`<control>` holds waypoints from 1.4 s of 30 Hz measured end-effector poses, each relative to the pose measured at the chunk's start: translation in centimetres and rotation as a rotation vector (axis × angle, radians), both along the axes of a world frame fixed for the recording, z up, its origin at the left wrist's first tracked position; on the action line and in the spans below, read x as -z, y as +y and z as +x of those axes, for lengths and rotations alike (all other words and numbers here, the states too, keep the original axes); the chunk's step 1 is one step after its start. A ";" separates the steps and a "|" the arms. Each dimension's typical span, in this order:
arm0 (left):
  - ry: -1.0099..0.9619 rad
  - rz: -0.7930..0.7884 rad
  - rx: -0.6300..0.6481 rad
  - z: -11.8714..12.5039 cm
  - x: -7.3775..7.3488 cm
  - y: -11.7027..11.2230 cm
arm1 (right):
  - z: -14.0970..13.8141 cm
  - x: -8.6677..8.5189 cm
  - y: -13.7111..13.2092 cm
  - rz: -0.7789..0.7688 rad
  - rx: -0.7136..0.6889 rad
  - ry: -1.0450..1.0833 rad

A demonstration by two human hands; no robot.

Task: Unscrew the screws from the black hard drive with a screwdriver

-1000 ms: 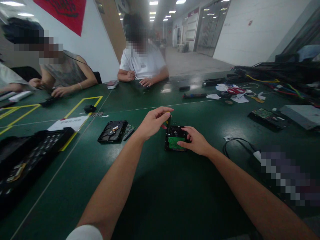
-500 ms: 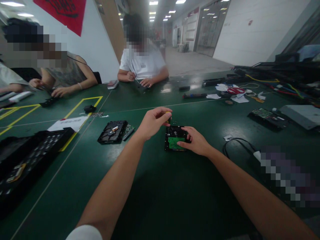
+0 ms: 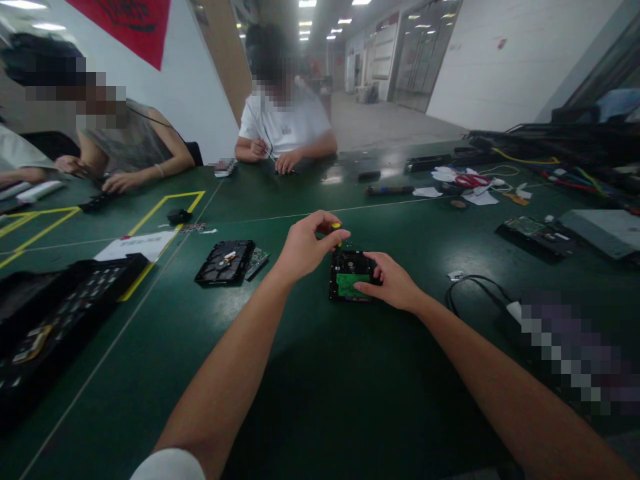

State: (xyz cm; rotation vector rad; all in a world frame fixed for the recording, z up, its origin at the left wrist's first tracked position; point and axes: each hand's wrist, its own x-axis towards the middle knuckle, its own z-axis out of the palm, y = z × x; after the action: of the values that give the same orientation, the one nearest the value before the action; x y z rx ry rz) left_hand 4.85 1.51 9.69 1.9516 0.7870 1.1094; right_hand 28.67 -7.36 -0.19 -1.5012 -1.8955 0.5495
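A black hard drive (image 3: pixel 340 295) with a green circuit board (image 3: pixel 349 285) on its upper face lies flat on the table in front of me. My left hand (image 3: pixel 316 243) is closed on a small screwdriver (image 3: pixel 337 227) with a yellow top, held upright over the drive's far left corner. Whether its tip touches a screw is too small to tell. My right hand (image 3: pixel 387 283) grips the drive's right side, thumb on the circuit board and fingers along the far right edge. Tiny loose pieces, perhaps screws, lie just beyond the drive.
Left of my hands sit another black drive (image 3: pixel 224 264) and a loose circuit board (image 3: pixel 257 263). A black tray (image 3: pixel 75 320) stands at the far left. On the right are a drive (image 3: pixel 534 239), a grey box (image 3: pixel 603 230) and a cable (image 3: pixel 475 279). Two co-workers sit across the table.
My left fingers have spread and shifted on the screwdriver, showing more of its yellow top. My right hand and the hard drive stay put. The co-worker opposite has moved their hands slightly.
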 end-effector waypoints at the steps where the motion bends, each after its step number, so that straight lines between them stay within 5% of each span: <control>1: 0.000 0.007 -0.007 0.0 0.0 0.0 | 0.0 0.0 0.0 0.001 0.001 -0.002; 19: -0.041 -0.083 0.061 0.2 0.8 0.7 | 0.0 0.0 -0.1 -0.025 0.007 -0.001; 42: -0.055 -0.059 -0.064 -0.2 2.0 2.1 | 0.1 0.2 0.1 -0.033 0.011 0.002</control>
State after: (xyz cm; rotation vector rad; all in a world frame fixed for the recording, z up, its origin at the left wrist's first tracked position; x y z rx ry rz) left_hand 4.62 3.65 7.71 1.8510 0.8484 1.1597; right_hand 28.76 -7.29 -0.40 -1.5300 -1.8842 0.5798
